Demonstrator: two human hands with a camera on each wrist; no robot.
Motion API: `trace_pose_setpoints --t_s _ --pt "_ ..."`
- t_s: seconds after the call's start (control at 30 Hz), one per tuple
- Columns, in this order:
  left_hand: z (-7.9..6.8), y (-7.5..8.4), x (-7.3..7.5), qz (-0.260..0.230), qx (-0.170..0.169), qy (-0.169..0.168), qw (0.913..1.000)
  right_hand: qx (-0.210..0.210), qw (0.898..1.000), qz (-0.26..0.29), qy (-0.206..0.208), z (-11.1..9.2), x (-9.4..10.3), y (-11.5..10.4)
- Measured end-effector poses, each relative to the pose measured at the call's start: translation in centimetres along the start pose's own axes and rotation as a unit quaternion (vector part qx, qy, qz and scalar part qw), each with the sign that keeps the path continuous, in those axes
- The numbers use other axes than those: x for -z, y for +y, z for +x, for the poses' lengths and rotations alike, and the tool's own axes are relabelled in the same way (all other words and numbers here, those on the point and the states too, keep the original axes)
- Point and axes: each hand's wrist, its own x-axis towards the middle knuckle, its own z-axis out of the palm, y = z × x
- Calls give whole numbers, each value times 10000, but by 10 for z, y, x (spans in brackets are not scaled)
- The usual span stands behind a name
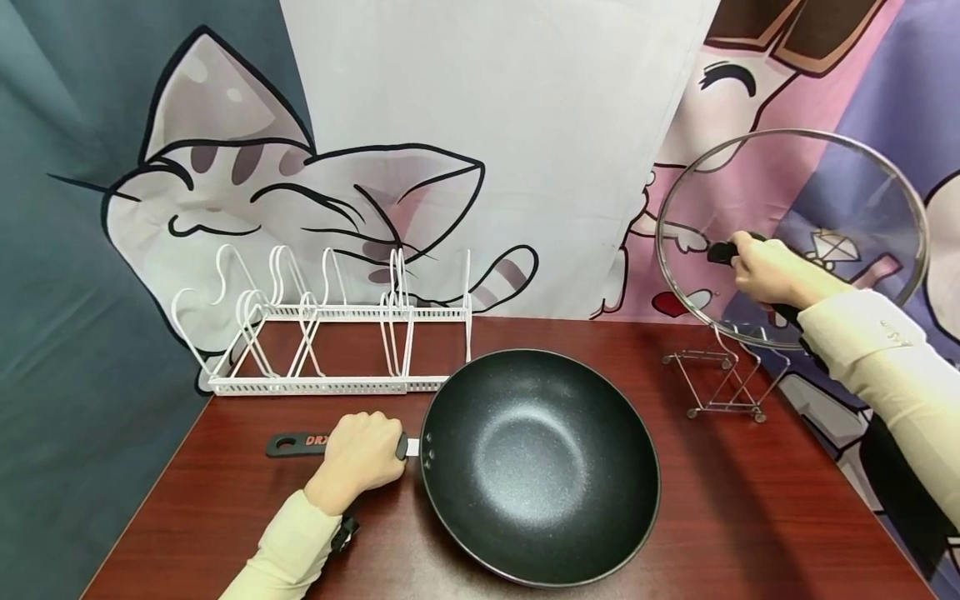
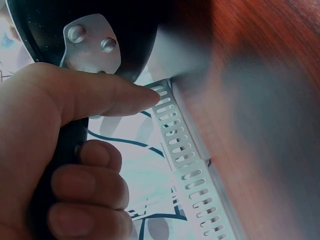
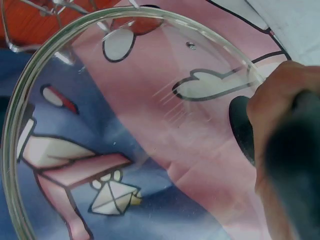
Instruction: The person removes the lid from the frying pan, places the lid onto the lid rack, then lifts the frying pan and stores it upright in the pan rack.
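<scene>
My left hand (image 1: 365, 452) grips the black handle (image 1: 288, 445) of a dark wok (image 1: 536, 467), fingers curled round it near the metal joint. In the left wrist view the thumb lies along the handle's side, close to the riveted bracket (image 2: 93, 45). The wok's inside faces up, in the middle of the table. At the right, my right hand (image 1: 780, 271) holds a round glass pan lid (image 1: 795, 179) by its black knob (image 1: 722, 252). The lid is raised and tilted steeply above the small wire stand, and the right wrist view shows its metal-edged rim (image 3: 11, 135).
A white wire rack (image 1: 311, 385) with several curved dividers stands at the back left, behind the wok handle. A small chrome wire stand (image 1: 723, 407) is at the back right, under the lid. A printed cloth (image 1: 495, 92) hangs behind the reddish-brown table (image 1: 720, 517).
</scene>
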Motion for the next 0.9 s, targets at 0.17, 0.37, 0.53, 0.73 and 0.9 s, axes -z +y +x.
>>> trace_pose_setpoints --t_s 0.17,0.37,0.53,0.73,0.9 --pt "-1 0 0 -9 12 -20 10000 41 9998 -51 177 1 -5 -3" --pt "-1 0 0 -19 9 -2 10000 -21 9997 -90 208 0 -9 -9" --pt "-1 1 -1 26 11 108 9999 -245 9994 112 195 -2 -14 -15" --pt "-2 1 -1 -12 9 49 10000 -322 9991 -34 277 -2 -19 -19" --pt "-2 1 -1 0 21 76 10000 -297 9983 -249 445 -1 -22 -23"
